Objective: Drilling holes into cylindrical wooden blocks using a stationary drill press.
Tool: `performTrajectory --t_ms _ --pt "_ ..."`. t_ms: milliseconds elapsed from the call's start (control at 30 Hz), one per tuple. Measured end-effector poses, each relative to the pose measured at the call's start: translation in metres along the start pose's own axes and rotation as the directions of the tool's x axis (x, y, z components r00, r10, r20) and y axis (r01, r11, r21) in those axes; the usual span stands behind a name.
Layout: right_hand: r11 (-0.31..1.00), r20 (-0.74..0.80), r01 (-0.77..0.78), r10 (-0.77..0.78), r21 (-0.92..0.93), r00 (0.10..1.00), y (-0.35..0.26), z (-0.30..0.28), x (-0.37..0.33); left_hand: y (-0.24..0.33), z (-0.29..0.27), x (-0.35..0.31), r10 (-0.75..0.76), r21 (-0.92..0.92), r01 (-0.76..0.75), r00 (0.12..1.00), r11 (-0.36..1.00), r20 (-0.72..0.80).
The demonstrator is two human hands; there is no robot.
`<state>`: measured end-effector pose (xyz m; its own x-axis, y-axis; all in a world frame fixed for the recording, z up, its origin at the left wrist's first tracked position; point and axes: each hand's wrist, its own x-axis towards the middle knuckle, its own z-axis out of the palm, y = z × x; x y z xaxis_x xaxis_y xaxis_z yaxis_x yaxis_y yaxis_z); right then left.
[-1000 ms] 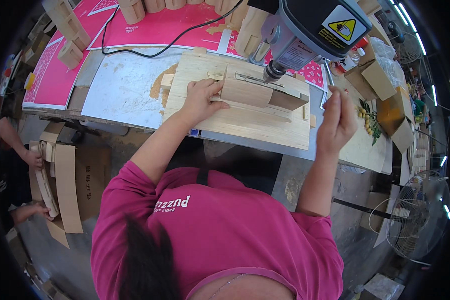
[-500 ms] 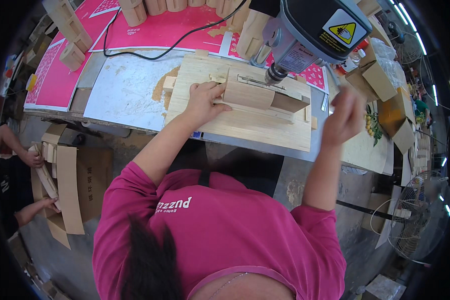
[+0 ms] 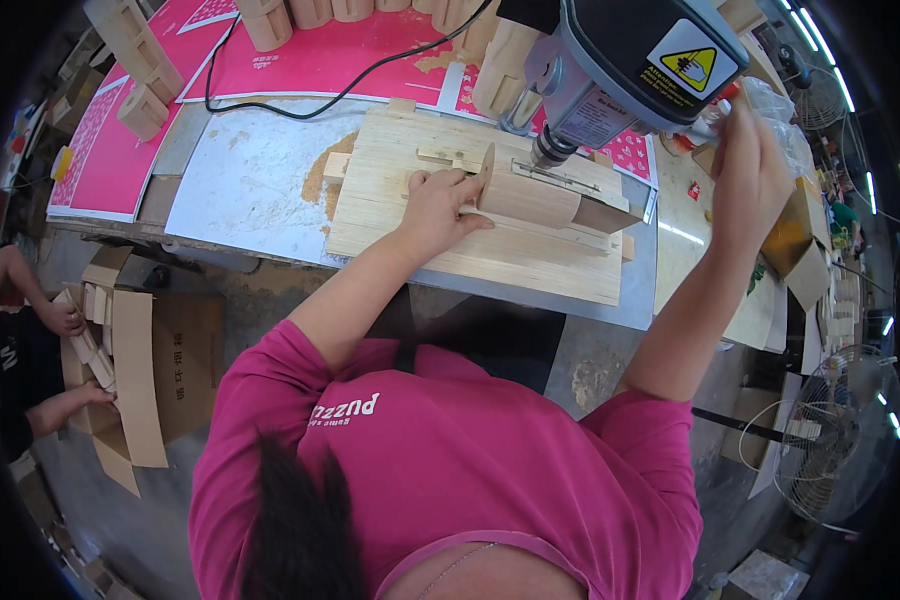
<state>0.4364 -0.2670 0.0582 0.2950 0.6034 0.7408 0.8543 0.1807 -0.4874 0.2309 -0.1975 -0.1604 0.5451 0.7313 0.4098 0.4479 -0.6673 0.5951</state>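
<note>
Under the drill press (image 3: 605,75), a wooden block (image 3: 530,196) with a rounded side lies lengthwise on a pale wooden board (image 3: 370,205). A slotted strip (image 3: 555,177) runs along its top, just below the drill chuck (image 3: 550,150). My left hand (image 3: 440,212) grips the block's left end, thumb in front and fingers behind. Raised at the drill's right side, my right hand (image 3: 753,180) is closed around the feed handle (image 3: 708,127); the fingertips are partly hidden. Whether the bit touches the block cannot be made out.
Wooden pieces (image 3: 142,112) stand along the back on pink printed sheets (image 3: 310,65). A black cable (image 3: 345,85) crosses the table. Sawdust lies left of the board. Cardboard boxes (image 3: 798,230) and a fan (image 3: 838,440) are at right. At left, another person's hands (image 3: 65,318) handle wood over a carton (image 3: 140,380).
My left hand and the wooden block have shifted right along the board. My right hand has risen and moved right, from in front of the drill press to its feed handle.
</note>
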Motion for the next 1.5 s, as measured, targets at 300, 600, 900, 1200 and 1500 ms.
performTrajectory --t_ms 300,600,900,1200,1500 --pt "0.967 -0.156 0.076 -0.038 0.243 0.987 0.04 0.048 -0.111 -0.001 0.002 0.001 0.002 0.01 -0.002 1.0 1.0 0.01" --pt "0.946 -0.162 0.246 -0.215 0.211 0.963 0.06 0.052 -0.115 -0.003 0.005 0.0 0.01 0.022 -0.01 1.0 1.0 -0.008" --pt "0.998 -0.072 -0.042 0.039 -0.052 0.997 0.065 0.026 0.065 0.01 0.003 0.012 -0.127 -0.196 0.137 0.99 0.971 0.064" --pt "0.986 0.71 -0.145 0.163 -0.086 0.685 0.103 0.018 -0.069 -0.002 -0.003 0.002 -0.081 -0.356 0.085 0.996 0.931 0.026" --pt "0.621 0.699 -0.734 0.396 0.274 0.596 0.111 -0.028 -0.15 0.006 -0.121 -0.063 -0.303 -0.575 0.295 0.949 0.763 0.085"
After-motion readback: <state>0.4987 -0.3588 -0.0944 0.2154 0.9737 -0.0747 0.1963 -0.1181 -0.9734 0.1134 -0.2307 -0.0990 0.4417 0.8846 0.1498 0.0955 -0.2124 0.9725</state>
